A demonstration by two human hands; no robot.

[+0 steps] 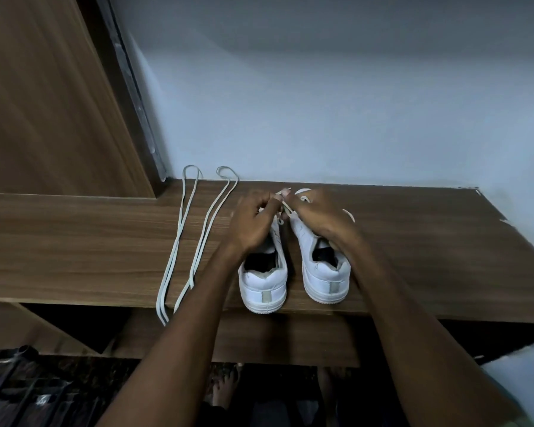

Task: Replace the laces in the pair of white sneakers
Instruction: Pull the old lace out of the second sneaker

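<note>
Both hands (285, 215) seemingly pinch one lace (285, 208) over two sneakers (264, 272); two spare laces (195, 235) lie beside.

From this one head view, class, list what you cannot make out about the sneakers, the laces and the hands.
- Toes and eyelets of the left sneaker and right sneaker: hidden behind the left hand and right hand.
- Which sneaker the pinched lace belongs to: too small, covered by fingers.
- Near ends of the spare laces: they hang over the shelf edge into shadow.
</note>
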